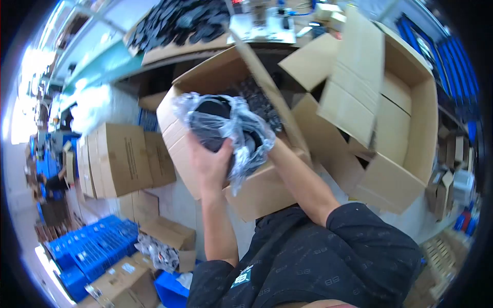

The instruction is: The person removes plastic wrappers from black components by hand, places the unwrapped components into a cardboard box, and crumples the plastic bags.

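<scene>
A clear plastic bag (239, 123) with dark, rounded pieces inside is held up over an open cardboard box (267, 192). My left hand (210, 159) is closed on the bag's near left side, thumb against the dark contents. The plastic looks crumpled, and a loose end hangs down. My right hand (275, 148) reaches in at the bag's right side, where the plastic covers its fingers. More dark items in plastic (259, 100) lie inside the box, beyond the bag. What exactly the dark pieces are, I cannot make out.
Another open cardboard box (405, 118) stands to the right, its flaps spread. Many flat black pieces (179, 23) are heaped on the workbench at the back. Closed cartons (123, 159) stand on the left, above blue plastic crates (92, 251). A person (56, 179) is at the far left.
</scene>
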Demonstrator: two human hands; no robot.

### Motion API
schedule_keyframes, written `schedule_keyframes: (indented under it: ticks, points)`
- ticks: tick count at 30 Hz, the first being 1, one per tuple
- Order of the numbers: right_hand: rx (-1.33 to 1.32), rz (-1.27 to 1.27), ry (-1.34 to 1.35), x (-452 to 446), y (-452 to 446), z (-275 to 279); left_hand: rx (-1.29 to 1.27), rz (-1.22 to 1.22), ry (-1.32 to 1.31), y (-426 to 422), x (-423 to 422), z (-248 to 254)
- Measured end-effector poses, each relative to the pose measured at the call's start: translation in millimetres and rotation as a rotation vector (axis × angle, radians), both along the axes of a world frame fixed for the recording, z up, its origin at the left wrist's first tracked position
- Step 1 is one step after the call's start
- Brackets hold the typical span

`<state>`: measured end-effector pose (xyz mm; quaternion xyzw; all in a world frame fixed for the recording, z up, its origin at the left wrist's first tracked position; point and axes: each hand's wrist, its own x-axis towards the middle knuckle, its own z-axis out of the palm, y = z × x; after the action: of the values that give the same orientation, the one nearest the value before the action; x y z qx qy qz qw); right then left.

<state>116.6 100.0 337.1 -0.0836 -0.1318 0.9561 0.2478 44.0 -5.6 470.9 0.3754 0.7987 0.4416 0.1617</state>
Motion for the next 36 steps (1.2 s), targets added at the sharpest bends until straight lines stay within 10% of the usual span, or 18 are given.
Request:
schedule_keyframes:
  ticks: [2, 10, 22, 30, 36]
  points:
    - [-0.163, 0.023, -0.374, 42.8, -4.7, 96.3, 0.171, -0.083, -0.023, -3.7, 35.9, 41.2]
    - [0.036, -0.555, -0.212, 280.0, -1.7, 134.4, 0.302, -0.525, 0.308, 51.4, 221.1, 112.0]
    - [0.102, -0.999, -0.243, 476.9, 28.2, 102.3, -0.018, -1.120, -0.098, 199.0, 391.9, -4.8]
    - [-0.155, -1.075, -0.534, 529.2, 19.9, 76.9, 0.032, -0.982, -0.042, 216.3, 393.6, -16.7]
    - [0.612, -0.439, -1.979, 575.5, 36.5, 100.8, 0.354, -0.923, 0.209, 234.6, 383.2, -35.2]
